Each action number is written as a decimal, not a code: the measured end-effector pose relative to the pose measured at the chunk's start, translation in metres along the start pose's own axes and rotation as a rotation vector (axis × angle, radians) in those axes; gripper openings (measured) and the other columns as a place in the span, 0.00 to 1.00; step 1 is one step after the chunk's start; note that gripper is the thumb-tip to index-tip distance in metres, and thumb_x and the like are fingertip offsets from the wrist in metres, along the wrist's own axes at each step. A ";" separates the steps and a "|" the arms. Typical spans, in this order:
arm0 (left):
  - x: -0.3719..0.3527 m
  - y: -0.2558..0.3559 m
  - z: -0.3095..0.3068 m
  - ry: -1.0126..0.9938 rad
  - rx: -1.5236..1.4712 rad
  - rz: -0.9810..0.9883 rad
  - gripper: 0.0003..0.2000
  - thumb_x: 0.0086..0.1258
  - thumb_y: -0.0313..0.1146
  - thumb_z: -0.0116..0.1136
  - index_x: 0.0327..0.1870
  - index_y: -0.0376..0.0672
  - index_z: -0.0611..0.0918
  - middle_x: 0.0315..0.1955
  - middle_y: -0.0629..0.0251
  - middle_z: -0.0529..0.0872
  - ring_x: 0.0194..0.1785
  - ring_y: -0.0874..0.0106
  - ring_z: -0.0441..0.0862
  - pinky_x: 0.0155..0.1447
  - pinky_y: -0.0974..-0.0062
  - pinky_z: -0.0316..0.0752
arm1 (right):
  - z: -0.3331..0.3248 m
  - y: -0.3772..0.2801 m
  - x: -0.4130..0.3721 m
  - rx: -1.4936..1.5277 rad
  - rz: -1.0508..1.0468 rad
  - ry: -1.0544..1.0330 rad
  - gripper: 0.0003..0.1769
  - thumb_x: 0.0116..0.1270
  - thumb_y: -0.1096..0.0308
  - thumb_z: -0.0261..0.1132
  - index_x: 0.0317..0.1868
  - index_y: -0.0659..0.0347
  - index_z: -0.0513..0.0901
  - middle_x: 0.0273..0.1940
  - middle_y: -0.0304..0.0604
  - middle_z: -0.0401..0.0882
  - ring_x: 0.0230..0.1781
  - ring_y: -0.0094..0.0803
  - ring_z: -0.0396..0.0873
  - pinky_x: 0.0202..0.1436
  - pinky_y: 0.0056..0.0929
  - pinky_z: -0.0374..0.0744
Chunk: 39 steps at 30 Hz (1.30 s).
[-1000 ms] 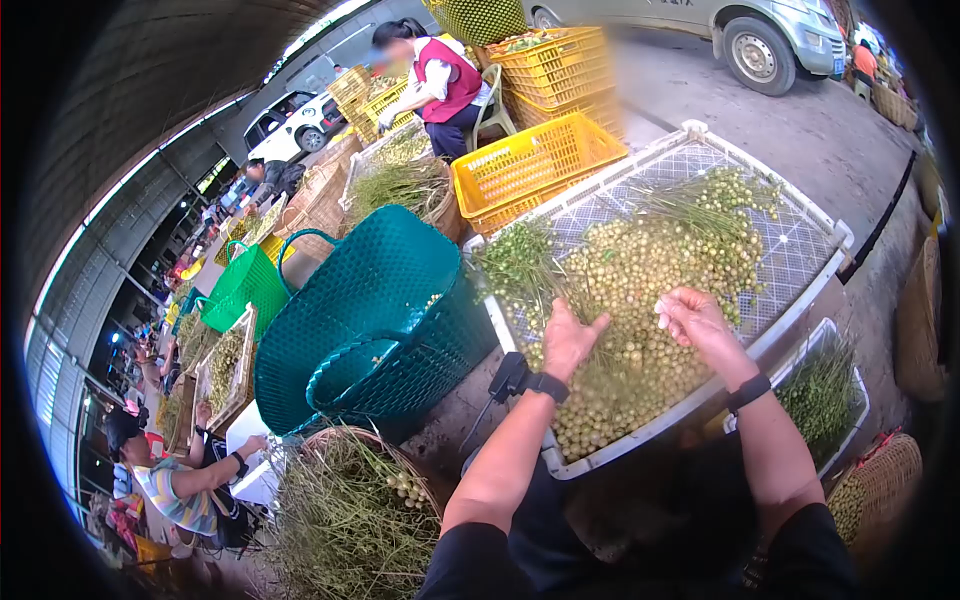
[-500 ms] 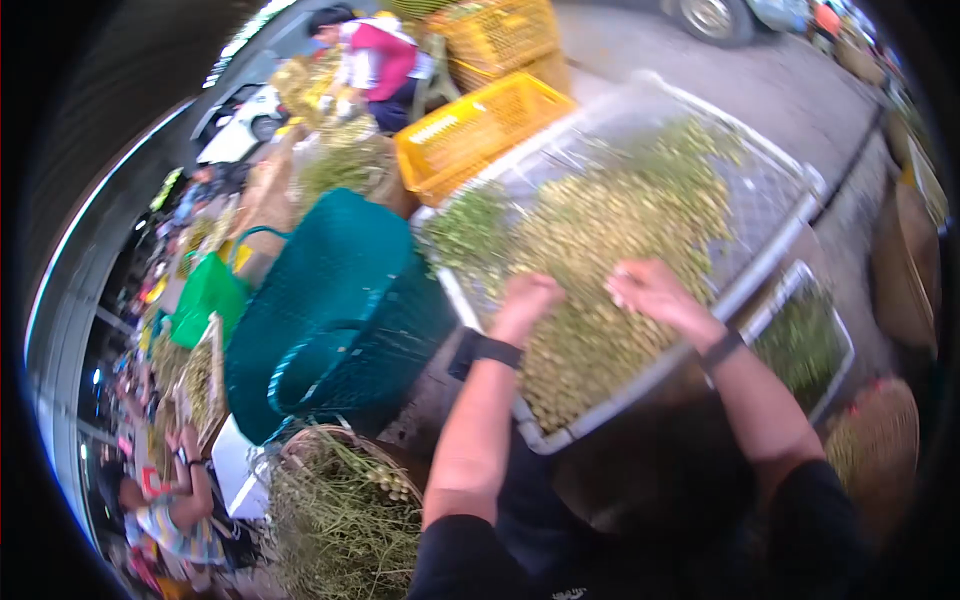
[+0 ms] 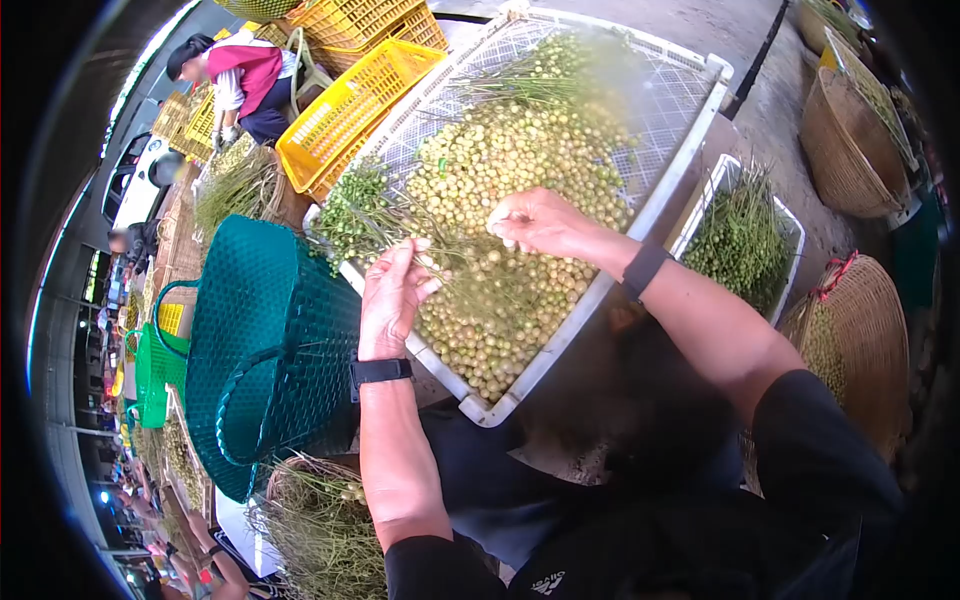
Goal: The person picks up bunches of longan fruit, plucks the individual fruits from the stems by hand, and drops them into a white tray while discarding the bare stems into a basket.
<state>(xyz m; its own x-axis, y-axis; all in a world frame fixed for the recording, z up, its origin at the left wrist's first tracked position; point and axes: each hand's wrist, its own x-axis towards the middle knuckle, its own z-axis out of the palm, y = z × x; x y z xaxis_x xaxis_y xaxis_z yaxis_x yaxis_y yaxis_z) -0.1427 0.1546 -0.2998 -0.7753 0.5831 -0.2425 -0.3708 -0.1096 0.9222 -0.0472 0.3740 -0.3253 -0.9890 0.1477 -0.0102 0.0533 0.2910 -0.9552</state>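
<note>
L hand (image 3: 393, 292) flat, unclenched on stems (image 3: 452, 252); R hand (image 3: 537, 220) curled in fruit (image 3: 510, 150), grip unclear to me. Fruit light, rolly, bruisable; I'd pinch stems.

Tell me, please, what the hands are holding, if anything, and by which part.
The left hand and right hand seem to pinch thin green stalks in their fingers; which part is unclear.

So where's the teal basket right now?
Head view: the teal basket sits on the person's left, just beyond the left hand, beside the white tray.
</note>
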 end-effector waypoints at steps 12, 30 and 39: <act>0.002 0.011 0.003 -0.138 -0.461 0.218 0.11 0.74 0.43 0.45 0.35 0.46 0.74 0.29 0.71 0.74 0.28 0.77 0.67 0.31 0.78 0.65 | 0.004 -0.027 -0.011 0.360 0.148 -0.303 0.19 0.69 0.51 0.54 0.41 0.58 0.82 0.35 0.34 0.81 0.29 0.19 0.75 0.29 0.20 0.71; -0.001 0.019 0.011 -0.015 -0.406 0.270 0.14 0.74 0.45 0.45 0.30 0.46 0.70 0.21 0.71 0.69 0.17 0.82 0.61 0.20 0.84 0.56 | -0.011 -0.034 -0.009 0.908 0.159 -0.333 0.12 0.65 0.64 0.59 0.45 0.61 0.78 0.34 0.36 0.80 0.32 0.17 0.76 0.30 0.16 0.73; 0.000 0.013 0.035 -0.028 -0.283 0.173 0.13 0.74 0.44 0.43 0.32 0.47 0.70 0.25 0.72 0.69 0.19 0.84 0.60 0.20 0.87 0.55 | 0.018 -0.027 -0.003 0.598 0.023 -0.437 0.15 0.64 0.58 0.62 0.44 0.60 0.81 0.24 0.29 0.73 0.22 0.12 0.64 0.22 0.11 0.60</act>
<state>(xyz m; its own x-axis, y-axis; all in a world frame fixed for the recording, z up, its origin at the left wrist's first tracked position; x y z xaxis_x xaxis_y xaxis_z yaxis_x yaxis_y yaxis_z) -0.1300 0.1811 -0.2777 -0.8266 0.5574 -0.0773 -0.3646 -0.4258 0.8281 -0.0476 0.3488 -0.3044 -0.9599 -0.2788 -0.0301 0.1141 -0.2903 -0.9501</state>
